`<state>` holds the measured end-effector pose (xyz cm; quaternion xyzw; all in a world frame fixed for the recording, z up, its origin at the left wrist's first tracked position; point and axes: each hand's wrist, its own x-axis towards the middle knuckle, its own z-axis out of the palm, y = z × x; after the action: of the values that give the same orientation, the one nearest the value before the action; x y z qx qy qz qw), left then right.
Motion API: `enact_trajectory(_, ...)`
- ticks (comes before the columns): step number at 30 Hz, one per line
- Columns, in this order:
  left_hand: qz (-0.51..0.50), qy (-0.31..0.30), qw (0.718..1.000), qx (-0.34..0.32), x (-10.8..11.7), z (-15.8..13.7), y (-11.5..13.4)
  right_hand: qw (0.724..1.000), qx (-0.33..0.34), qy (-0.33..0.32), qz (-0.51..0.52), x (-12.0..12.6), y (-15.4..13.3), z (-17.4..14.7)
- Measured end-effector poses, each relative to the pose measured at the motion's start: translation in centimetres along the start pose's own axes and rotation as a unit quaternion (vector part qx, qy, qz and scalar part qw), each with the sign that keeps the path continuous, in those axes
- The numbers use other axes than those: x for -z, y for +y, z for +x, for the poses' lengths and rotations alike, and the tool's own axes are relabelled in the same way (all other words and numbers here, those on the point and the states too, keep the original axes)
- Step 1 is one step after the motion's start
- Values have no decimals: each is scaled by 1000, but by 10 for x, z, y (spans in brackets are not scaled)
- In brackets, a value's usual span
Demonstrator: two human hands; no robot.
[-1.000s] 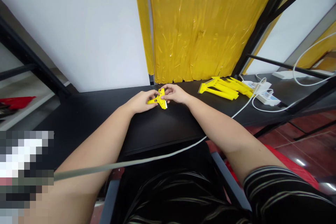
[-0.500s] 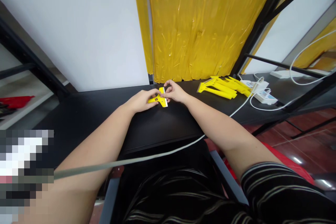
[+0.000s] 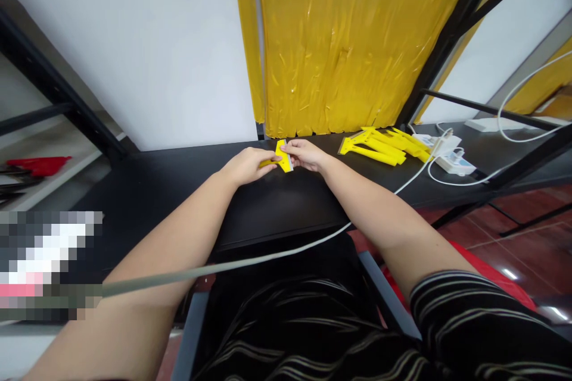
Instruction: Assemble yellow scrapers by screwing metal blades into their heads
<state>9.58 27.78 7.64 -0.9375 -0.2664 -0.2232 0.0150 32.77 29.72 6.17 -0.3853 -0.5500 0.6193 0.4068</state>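
A yellow blade scraper (image 3: 285,162) is held between both hands over the far part of the black desk (image 3: 272,208). My left hand (image 3: 248,165) is closed round its handle from the left. At the head of the scraper, my right hand (image 3: 307,155) pinches it with thumb and fingers from the right. A pale blade strip shows along the head's right edge. Part of the handle is hidden by my left fingers. To the right lies a pile of similar yellow scrapers (image 3: 379,146).
White power strips (image 3: 454,162) with plugs and cables lie right of the pile. A pale cable (image 3: 286,255) crosses in front of my body. Behind the desk stand a white panel (image 3: 179,71) and a yellow plastic curtain (image 3: 339,59). Black frame posts (image 3: 440,41) flank the desk.
The scraper has been raised and tilted slightly, its head now turned more to the right. My right fingers have shifted from its blade edge onto the head's face.
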Motion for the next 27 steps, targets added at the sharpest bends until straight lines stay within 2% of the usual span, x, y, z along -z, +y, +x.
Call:
enact_trajectory(4, -2, 3, 1000, 9, 0, -1, -4, 1000, -11, -10, 1, 3, -4, -2)
enact_trajectory(10, 12, 36, 999, -24, -2, -3, -6, 999, -8, -33, -23, 8, -6, -6)
enact_trajectory(17, 32, 27, 998, -54, -3, 1, -2, 1000, -31, -4, 1, 8, -9, -2)
enact_trajectory(19, 34, 37, 997, -58, -4, 3, -1, 1000, -17, 17, -8, 12, -12, 1)
enact_trajectory(21, 36, 45, 996, -62, -4, 4, 0, 997, 22, 66, -42, 19, -14, 4)
enact_trajectory(23, 41, 48, 996, -69, -5, 4, 1, 981, 71, 136, -119, 31, -15, 7)
enact_trajectory(24, 46, 51, 995, -70, -5, 4, 2, 965, 93, 172, -177, 37, -15, 8)
enact_trajectory(27, 63, 56, 994, -68, -4, 3, 4, 884, 130, 251, -371, 56, -14, 8)
